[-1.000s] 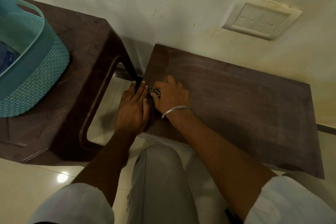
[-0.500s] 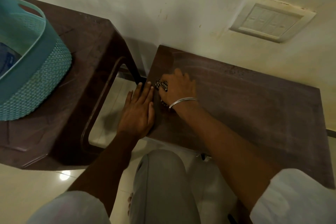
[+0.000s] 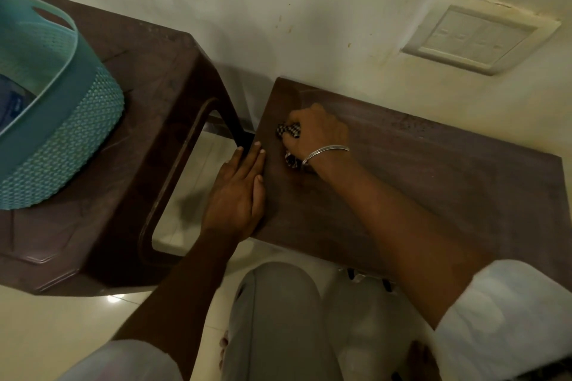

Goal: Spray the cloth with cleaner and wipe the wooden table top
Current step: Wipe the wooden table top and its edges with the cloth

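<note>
1. The right hand [image 3: 315,133] is bunched over a small black-and-white checked cloth [image 3: 289,130]. The fingers are curled round it and hold it down on the wooden table top [image 3: 433,182].
2. The cloth shows only in two places: one bit comes out at the fingertips and one bit under the wrist. The rest is hidden below the palm.
3. A thin silver bangle [image 3: 325,153] sits on the wrist of this hand.
4. The left hand [image 3: 238,195] holds nothing. It lies flat with straight fingers close together, along the left edge of the table top, just beside the right hand but not touching it.
5. Both hands are at the left end of the table top. The long bare part of the wood reaches away to the right of the right hand.
6. To the left of the left hand, across a gap of floor, stands a dark brown plastic stool [image 3: 139,120].
7. A teal basket [image 3: 62,120] stands on the stool, well apart from both hands. Something blue [image 3: 12,99] is inside it; I cannot tell what it is.
8. Beyond the right hand and to its right, a pale switch plate [image 3: 476,40] is on the wall.
</note>
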